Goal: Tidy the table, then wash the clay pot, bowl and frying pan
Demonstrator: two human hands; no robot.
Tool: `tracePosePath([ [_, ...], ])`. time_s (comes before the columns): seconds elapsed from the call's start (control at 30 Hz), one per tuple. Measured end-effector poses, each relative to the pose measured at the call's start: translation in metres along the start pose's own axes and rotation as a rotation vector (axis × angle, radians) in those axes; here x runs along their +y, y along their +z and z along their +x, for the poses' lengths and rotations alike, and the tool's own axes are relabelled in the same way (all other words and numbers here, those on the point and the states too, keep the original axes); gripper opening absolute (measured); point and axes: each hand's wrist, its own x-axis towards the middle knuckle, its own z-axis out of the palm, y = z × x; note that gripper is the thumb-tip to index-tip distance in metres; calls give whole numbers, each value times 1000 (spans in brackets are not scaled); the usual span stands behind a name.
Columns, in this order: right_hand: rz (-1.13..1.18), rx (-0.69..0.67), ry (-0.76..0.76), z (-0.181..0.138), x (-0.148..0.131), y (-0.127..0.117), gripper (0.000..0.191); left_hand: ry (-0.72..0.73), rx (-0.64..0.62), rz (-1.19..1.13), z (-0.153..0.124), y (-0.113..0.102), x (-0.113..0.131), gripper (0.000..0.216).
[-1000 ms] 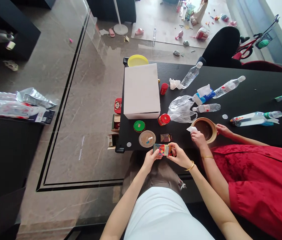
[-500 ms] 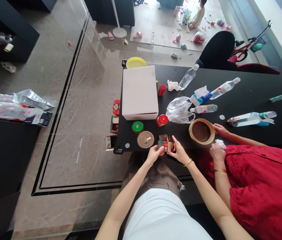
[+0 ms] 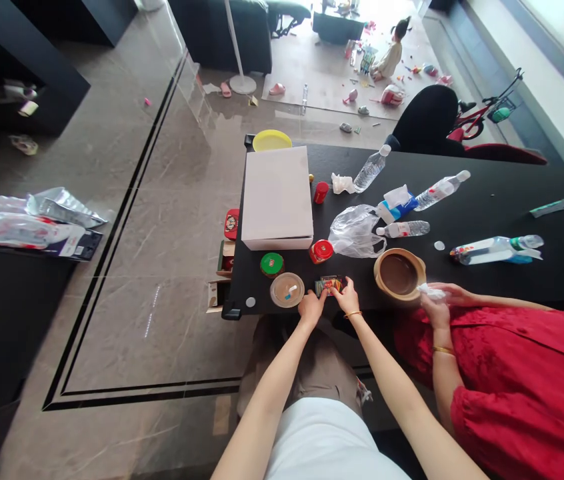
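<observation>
Both my hands meet at the near edge of a black table [image 3: 487, 213]. My left hand [image 3: 311, 307] and my right hand [image 3: 347, 301] close their fingers on a small colourful box [image 3: 329, 285] that rests on the table top. A round clear lid [image 3: 287, 290] lies just left of my left hand. A red tin [image 3: 321, 251] and a green tin [image 3: 272, 264] sit a little farther in. To my right a person in a red top holds a white tissue [image 3: 429, 291] beside a brown bowl [image 3: 399, 275].
A white flat box [image 3: 277, 193], a yellow plate [image 3: 272, 140], a clear plastic bag [image 3: 355, 230] and several water bottles [image 3: 495, 248] lie on the table. A black chair [image 3: 425, 117] stands at the far side. Toys litter the floor beyond, where a child sits.
My hands have moved the colourful box forward from above my lap onto the table. The person beside me has drawn the tissue hand back from the bowl's left rim to its right side.
</observation>
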Motion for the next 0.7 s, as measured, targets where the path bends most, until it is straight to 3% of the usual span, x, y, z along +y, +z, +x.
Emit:
tracePosePath([
  [0.2,-59,-146,55,16,2,-9,88,41,-30,17,-1,5,0,55],
  [0.33,163,-85,14,11,4,-9,73,95,-88,-65,-3,11,-2,48],
  [0.43,352,-134,9,4,6,-13,71,164,-148,-142,-9,10,-7,43],
  [0.53,460,-195,7,2,4,-30,72,217,-183,-184,-25,1,-27,38],
  [0.6,487,-169,-58,8,-3,-49,83,219,-166,-197,-37,-9,-49,36],
  [0.7,344,-210,-149,35,-23,-82,113,175,62,-287,-48,-22,-89,44],
])
